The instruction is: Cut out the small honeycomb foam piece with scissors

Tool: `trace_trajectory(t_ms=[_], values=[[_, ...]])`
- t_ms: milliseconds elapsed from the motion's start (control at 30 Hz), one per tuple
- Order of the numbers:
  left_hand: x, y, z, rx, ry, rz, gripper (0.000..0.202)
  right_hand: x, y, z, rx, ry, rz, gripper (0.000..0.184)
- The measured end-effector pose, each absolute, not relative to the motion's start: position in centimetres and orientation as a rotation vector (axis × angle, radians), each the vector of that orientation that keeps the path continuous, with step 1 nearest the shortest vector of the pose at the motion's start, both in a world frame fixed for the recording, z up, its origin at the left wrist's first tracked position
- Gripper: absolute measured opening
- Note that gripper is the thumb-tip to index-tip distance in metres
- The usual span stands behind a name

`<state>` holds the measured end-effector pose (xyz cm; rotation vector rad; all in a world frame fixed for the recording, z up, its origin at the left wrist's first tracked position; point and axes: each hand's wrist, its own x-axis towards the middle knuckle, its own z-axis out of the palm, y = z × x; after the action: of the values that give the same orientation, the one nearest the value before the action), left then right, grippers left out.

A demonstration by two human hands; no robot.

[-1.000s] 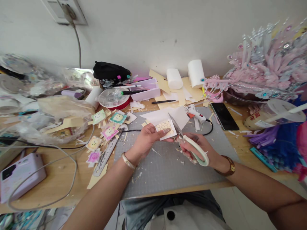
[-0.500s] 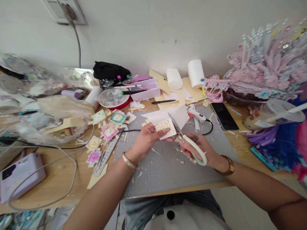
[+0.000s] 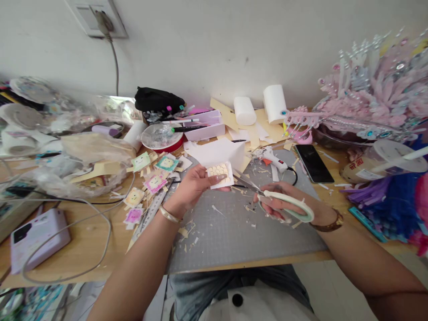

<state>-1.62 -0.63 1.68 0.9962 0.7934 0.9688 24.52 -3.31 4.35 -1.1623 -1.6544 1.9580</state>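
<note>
Over the grey cutting mat (image 3: 214, 240), my left hand (image 3: 194, 183) pinches a small white paper card (image 3: 228, 168) patterned with cream-yellow rounded shapes, thumb on top. A larger white sheet of paper (image 3: 216, 150) extends behind the card; whether the two are joined I cannot tell. Scissors (image 3: 289, 199) with pale cream handles are in my right hand (image 3: 279, 209), fingers through the loops. Their blades, slightly apart, point up and left toward the card's right edge. Between the blades and the card there seems to be a small gap, and the lower blade is partly hard to see.
Coloured smiling-face paper pieces (image 3: 155, 183) and a metal ruler (image 3: 152, 209) lie left. A hot glue gun (image 3: 274, 159), a phone (image 3: 314, 162) and a lidded drink cup (image 3: 371, 165) are right. Behind stand a lilac box (image 3: 207, 129) and white rolls (image 3: 244, 110). Paper scraps litter the mat.
My left hand has moved left with the card and the white sheet. My right hand has drawn the scissors right and slightly down, so the blades have come away from the card.
</note>
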Motion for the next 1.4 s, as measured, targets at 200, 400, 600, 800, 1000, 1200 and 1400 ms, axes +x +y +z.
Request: trace_trajectory(t_ms=[200,400,600,800,1000,1200,1400], values=[[-2.6,-1.4,2.7,1.043,0.628,0.553,0.027,30.6,-2.9,7.1,-1.281,-1.624,1.895,0.045],[-3.0,0.2,0.5,1.056,0.738,0.328,0.038,32.0,-2.6,6.7,-1.022,-1.453,1.761,0.046],[-3.9,0.9,-0.1,1.105,0.788,0.178,0.033,27.1,-3.1,5.3,-1.098,-1.578,2.133,0.045],[-5.6,1.4,-0.3,1.215,0.808,0.065,0.034,24.6,-4.1,4.3,-1.243,-1.477,2.26,0.038],[-5.9,1.5,0.1,1.235,0.751,-0.008,0.035,23.6,-4.1,2.6,-1.216,-1.38,2.178,0.04],[-5.7,1.3,0.2,1.249,0.747,0.013,0.031,22.5,-4.1,1.9,-1.19,-1.357,1.864,0.039],[-5.5,1.4,0.2,1.266,0.795,0.002,0.025,21.9,-3.9,1.9,-1.221,-1.298,1.838,0.035]])
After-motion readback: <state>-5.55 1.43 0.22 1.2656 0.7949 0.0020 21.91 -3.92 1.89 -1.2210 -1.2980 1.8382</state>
